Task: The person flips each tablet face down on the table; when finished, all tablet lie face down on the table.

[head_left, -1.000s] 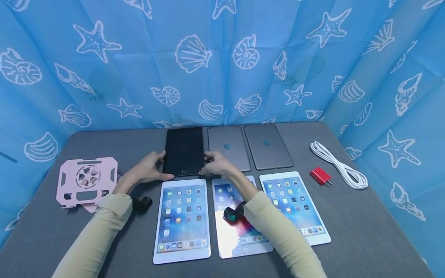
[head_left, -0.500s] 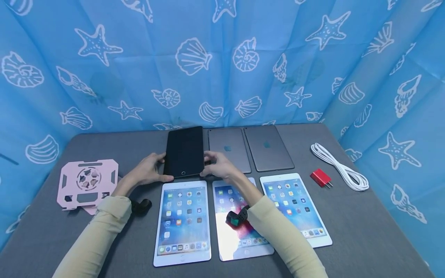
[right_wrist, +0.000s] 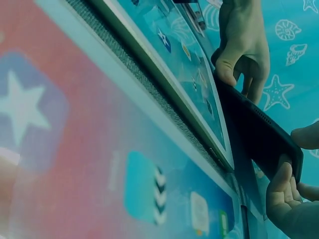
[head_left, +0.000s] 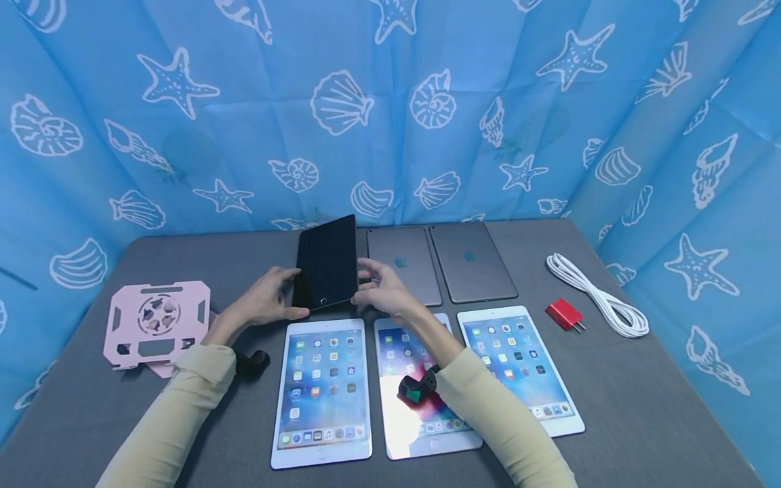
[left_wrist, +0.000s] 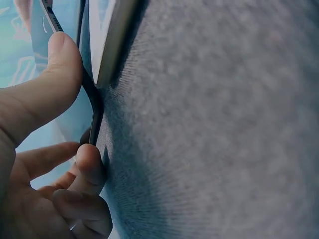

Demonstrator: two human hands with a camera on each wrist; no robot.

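Observation:
A dark tablet (head_left: 329, 261) with a black screen and a round home button stands tilted at the back of the table, its right side raised. My left hand (head_left: 265, 298) holds its left edge and lower left corner; in the left wrist view the thumb and fingertips lie along the thin tablet edge (left_wrist: 97, 112). On the raised right edge, my right hand (head_left: 384, 288) grips the tablet between thumb and fingers. Both hands show on the tablet's underside and edge (right_wrist: 266, 139) in the right wrist view.
Two grey tablets (head_left: 405, 254) lie face down to the right. Three lit white tablets (head_left: 323, 393) lie in front, the middle one under my right forearm. Pink stand plates (head_left: 158, 322) are at left; a red charger (head_left: 565, 314) and white cable (head_left: 598, 295) at right.
The dark tablet lay nearly flat a second ago; its right side has risen and it now tilts toward the left. Both hands have stayed at its edges.

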